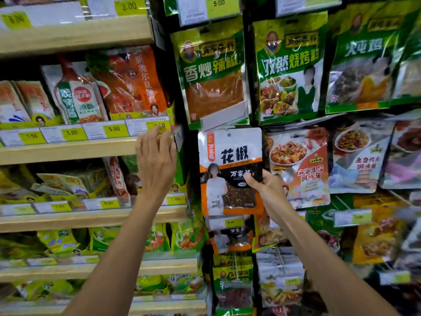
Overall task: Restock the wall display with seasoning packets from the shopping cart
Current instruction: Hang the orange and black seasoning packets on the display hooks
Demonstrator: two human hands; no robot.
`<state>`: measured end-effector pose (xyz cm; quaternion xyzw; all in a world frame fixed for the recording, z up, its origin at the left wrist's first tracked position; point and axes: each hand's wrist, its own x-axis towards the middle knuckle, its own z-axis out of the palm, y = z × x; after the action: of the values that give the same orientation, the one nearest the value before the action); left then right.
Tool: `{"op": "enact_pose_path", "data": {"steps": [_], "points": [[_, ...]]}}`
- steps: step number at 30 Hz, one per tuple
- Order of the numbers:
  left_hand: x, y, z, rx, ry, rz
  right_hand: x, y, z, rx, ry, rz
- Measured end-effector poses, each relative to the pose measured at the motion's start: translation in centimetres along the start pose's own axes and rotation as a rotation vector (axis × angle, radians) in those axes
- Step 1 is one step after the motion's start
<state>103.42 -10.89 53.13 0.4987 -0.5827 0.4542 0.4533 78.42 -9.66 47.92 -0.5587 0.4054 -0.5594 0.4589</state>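
My right hand (265,187) grips the lower right edge of a white, orange and black peppercorn packet (229,165), held upright against the wall display (252,124) just under the green chilli packet (210,74). Its punch hole sits at the top, near a hook's clear label holder. My left hand (156,156) is raised to the packet's left, fingers apart and holding nothing, its fingertips at the price strip of a wooden shelf (68,149). More of the same packets (231,236) hang below. The shopping cart is out of view.
Wooden shelves on the left carry bagged seasonings behind yellow price tags (114,130). Green packets (290,69) hang in the upper row on the right, tofu-sauce packets (300,165) beside my right hand. Pegs with tags (352,216) stick out lower right.
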Motion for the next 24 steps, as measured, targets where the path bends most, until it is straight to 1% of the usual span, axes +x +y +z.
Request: {"op": "enact_pose_path", "data": {"steps": [6,11,15,20,24], "points": [[-0.2,-0.1,0.2,-0.051,0.001,-0.016,1.0,0.4,0.2,-0.029,0.029,0.034],[-0.4,-0.1,0.2,-0.050,0.010,-0.010,1.5,0.6,0.5,-0.009,0.044,0.058],[-0.4,-0.2,0.1,-0.056,0.002,-0.001,2.7,0.8,1.1,-0.031,0.111,0.082],[-0.4,-0.3,-0.3,-0.049,-0.024,-0.007,4.1,1.4,1.8,-0.129,0.167,0.063],[-0.2,0.1,-1.1,-0.064,-0.080,-0.026,4.7,1.6,1.9,-0.249,0.180,0.054]]}}
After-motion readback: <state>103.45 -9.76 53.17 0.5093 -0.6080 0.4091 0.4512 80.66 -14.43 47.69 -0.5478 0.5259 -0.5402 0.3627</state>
